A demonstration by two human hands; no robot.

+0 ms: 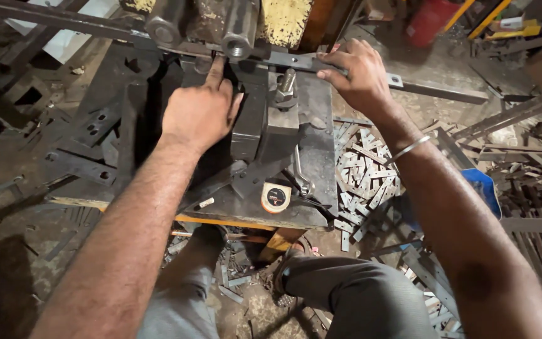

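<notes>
Both forearms are seen bare, no sleeves reaching them. A thin silver metal bangle (409, 149) is worn on the right wrist, right of centre. Grey cloth trousers (359, 301) are seen along the lower edge.

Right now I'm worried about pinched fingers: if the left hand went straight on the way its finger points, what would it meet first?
The left hand points up toward the press. Its fingertip looks already at the flat bar under the two round cylinders; depth is unclear.
</notes>
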